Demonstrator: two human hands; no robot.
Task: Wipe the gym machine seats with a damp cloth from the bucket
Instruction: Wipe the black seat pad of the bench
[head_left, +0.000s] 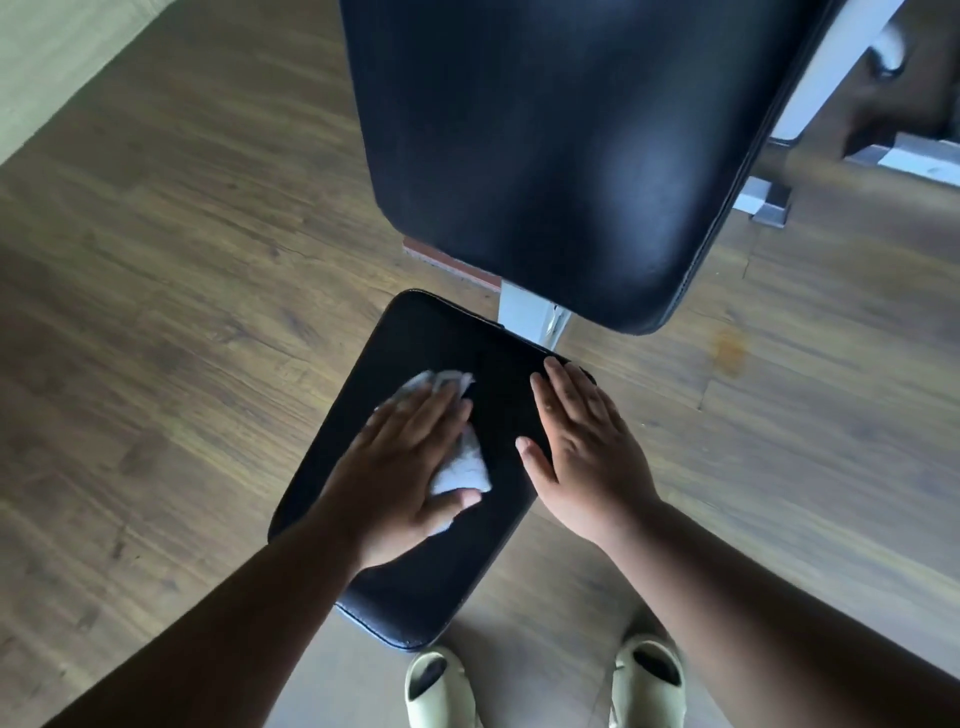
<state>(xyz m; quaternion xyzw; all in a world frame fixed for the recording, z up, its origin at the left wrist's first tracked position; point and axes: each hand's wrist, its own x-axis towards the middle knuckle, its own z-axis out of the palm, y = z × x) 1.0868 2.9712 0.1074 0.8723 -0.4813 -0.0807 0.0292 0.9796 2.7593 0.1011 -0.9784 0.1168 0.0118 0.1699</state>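
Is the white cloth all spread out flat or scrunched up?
Scrunched up. The white cloth lies bunched in folds under the flat left hand on the black padded seat.

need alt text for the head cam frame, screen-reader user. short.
A person's left hand presses a white cloth flat on a black padded gym seat, while the right hand rests open on the seat's right edge. The black backrest pad rises beyond, over a wood-look floor; two pale slip-on shoes show at the bottom.
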